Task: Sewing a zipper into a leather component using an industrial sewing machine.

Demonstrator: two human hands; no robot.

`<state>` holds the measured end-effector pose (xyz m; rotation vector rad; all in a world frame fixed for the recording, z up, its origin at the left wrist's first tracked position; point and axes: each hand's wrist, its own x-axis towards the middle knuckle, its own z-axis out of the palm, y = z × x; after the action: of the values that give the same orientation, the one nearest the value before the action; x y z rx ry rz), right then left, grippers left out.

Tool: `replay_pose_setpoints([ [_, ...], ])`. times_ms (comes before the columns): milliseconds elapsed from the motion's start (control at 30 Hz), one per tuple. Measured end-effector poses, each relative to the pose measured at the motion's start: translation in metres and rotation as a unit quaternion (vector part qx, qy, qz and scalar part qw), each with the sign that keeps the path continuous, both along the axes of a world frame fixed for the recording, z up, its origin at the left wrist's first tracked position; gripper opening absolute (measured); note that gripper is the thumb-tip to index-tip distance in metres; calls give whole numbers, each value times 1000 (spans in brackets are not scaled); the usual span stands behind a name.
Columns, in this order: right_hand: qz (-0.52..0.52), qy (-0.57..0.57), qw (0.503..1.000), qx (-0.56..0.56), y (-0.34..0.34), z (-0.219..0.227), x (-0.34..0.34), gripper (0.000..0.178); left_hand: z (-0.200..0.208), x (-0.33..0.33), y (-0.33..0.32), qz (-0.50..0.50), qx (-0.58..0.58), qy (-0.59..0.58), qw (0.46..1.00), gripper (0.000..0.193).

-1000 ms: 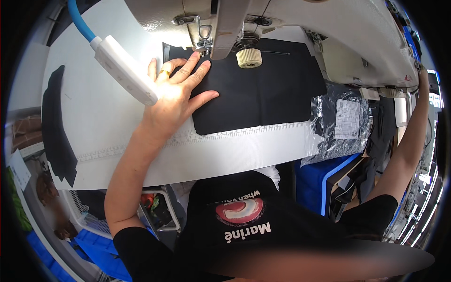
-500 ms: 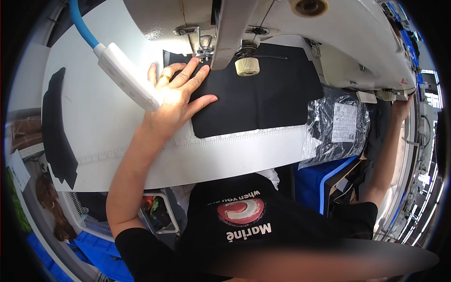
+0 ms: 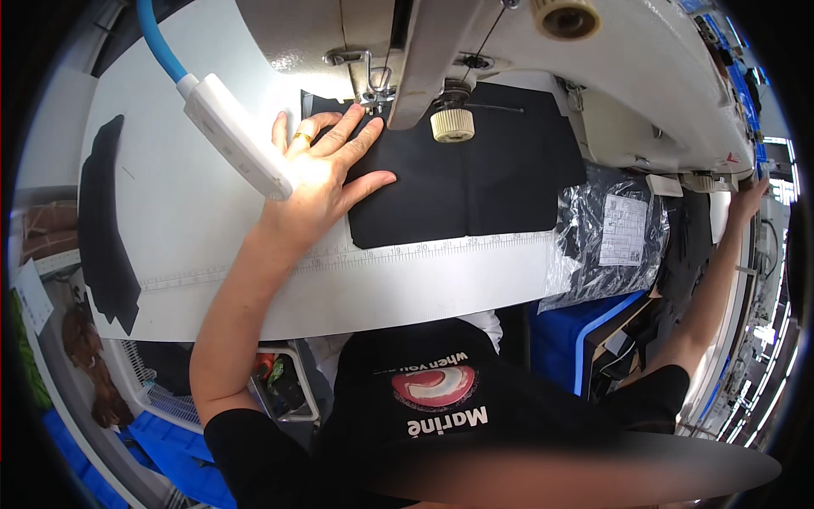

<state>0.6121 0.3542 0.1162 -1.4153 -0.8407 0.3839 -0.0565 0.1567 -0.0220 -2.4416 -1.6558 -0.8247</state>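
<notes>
Black cloth hasn't budged under the sewing machine, left hand spread wide on it. Right hand just shifted at the machine's end, can't tell its grip, so sewing's probably paused.

Clear plastic package with white label at right end of worktop, above blue bin. Measuring strip along front. Lower left: white basket, blue crate, brown bundle, green material.

Lamp left, machine ahead, front tabletop passable
</notes>
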Motion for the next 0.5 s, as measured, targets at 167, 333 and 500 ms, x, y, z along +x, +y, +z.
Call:
replay_pose_setpoints([
  [167,122,39,992,-10,30,28,32,39,-1,-1,1,2,8,7,1000,53],
  [333,122,177,964,156,6,-5,18,37,-3,-2,2,3,-6,15,1000,54],
  [500,80,78,990,-84,41,43,33,43,-4,-2,1,6,-14,23,1000,56],
])
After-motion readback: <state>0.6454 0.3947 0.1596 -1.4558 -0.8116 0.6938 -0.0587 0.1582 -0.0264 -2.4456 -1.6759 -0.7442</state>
